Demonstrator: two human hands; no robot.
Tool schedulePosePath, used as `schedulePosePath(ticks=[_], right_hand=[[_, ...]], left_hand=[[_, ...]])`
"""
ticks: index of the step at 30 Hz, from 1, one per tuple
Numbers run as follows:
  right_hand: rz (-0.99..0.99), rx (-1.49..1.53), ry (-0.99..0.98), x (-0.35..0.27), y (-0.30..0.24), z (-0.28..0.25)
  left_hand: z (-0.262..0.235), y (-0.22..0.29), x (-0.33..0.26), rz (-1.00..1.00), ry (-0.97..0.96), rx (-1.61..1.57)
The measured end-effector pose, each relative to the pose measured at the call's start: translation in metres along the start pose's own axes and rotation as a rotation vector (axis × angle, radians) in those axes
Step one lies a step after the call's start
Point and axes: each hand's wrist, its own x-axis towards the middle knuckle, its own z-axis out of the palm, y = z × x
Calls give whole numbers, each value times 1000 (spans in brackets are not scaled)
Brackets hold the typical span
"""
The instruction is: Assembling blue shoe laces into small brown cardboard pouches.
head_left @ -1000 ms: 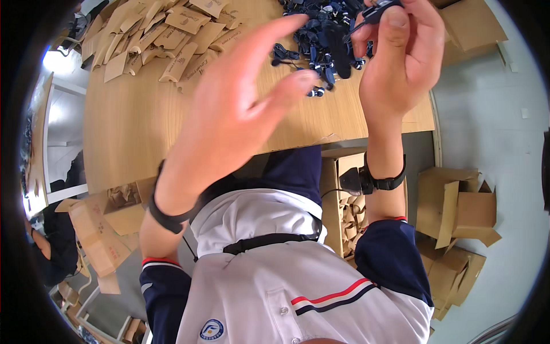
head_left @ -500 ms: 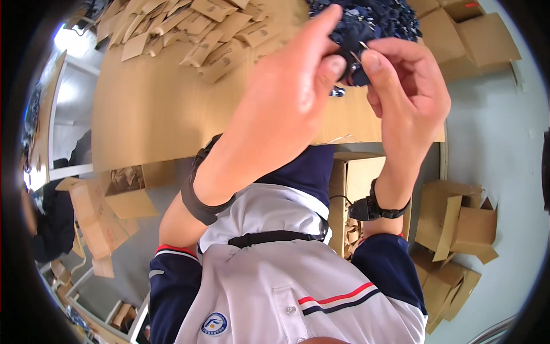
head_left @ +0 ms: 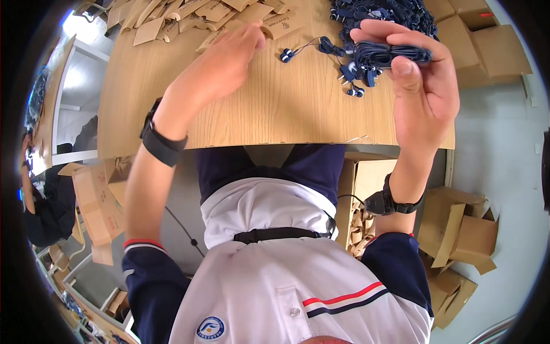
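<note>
My right hand (head_left: 427, 86) grips a coiled bundle of dark blue earphone cable (head_left: 381, 55), tied round its middle, above the table's far right. Below the bundle, earbuds (head_left: 355, 90) and other dark blue parts with silver ends show. My left hand (head_left: 220, 63) reaches to the near edge of a pile of brown paper pillow boxes (head_left: 215, 10). Its fingers are curled in beside one pillow box (head_left: 283, 24); what they hold, if anything, is hidden. Between the hands, a pair of earbuds (head_left: 287, 55) lies on the table, its thin cord running right.
A heap of dark blue earphones (head_left: 395, 16) covers the far right of the wooden table (head_left: 258, 114). Open cartons stand at the right (head_left: 458, 226) and left (head_left: 97, 200). Under the table, a carton (head_left: 358, 229) holds brown paper pieces. Another person in dark clothes (head_left: 54, 200) is at far left.
My hands, together over the dark blue parts before, are now apart. The left has moved left to the pillow boxes. The right now shows the tied cable bundle.
</note>
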Motion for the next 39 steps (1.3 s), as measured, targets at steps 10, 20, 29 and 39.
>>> schedulePosePath(ticks=[10,20,29,39], right_hand=[[-260,51,205,30,-4,4],[-277,-369,113,23,-21,-14],[-295,-243,50,16,-37,-11],[-254,-220,-43,9,-39,-1]], left_hand=[[-33,26,-36,232,-296,337],[-25,68,-44,-113,15,-277],[-5,142,-30,-324,29,-1152],[-1,140,-37,-193,276,-1199]])
